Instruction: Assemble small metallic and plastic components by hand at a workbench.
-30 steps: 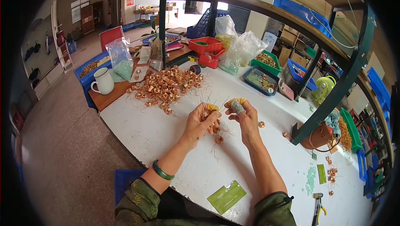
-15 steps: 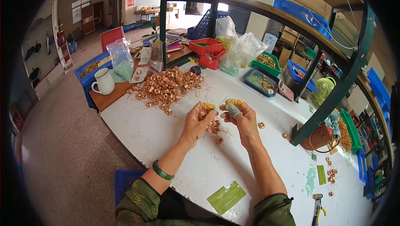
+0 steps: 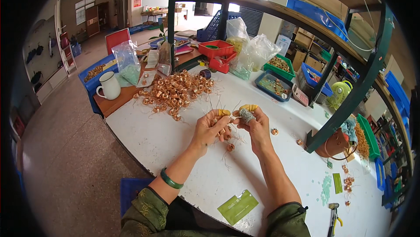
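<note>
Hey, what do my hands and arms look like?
Patterned green sleeves and, on the left forearm, a green bangle. Left hand and right hand each wear yellow finger coverings; the right also has a mottled grey covering, apparently on the thumb.

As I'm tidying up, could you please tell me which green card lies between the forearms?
The larger-looking card, by the near edge of the table; the other green card lies farther right, beside copper coils.

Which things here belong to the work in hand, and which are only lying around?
Likely part of the work:
copper coils in and below the left fingers
coil pile
yellow finger covers

Likely just around:
white mug
green fan
brown bag
calculator
</note>
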A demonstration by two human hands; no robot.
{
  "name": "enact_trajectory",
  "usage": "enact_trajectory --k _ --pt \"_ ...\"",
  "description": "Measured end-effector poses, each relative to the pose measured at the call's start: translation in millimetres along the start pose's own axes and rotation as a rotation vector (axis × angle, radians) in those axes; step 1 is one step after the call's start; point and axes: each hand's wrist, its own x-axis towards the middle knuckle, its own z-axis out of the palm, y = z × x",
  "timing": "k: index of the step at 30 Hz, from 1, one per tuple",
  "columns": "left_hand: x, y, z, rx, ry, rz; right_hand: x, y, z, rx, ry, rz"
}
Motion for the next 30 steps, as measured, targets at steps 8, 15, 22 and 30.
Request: enact_trajectory --k 8,15,22,30 --pt "-1 5 -3 -0.13 -0.04 -0.075 -6 0 9 -0.05 -0.049 -0.163" --pt "-1 7 -5 -0.075 -0.139 -0.14 -7 -3 6 -0.163 -0.08 -0.179" --pt "-1 1 -3 0.049 -0.065 -0.036 -3 -4 3 -0.147 -0.059 -0.157" --pt "-1 6 -15 -0.173 -0.229 -0.374 -5 -11 4 -0.029 -0.062 -0.29"
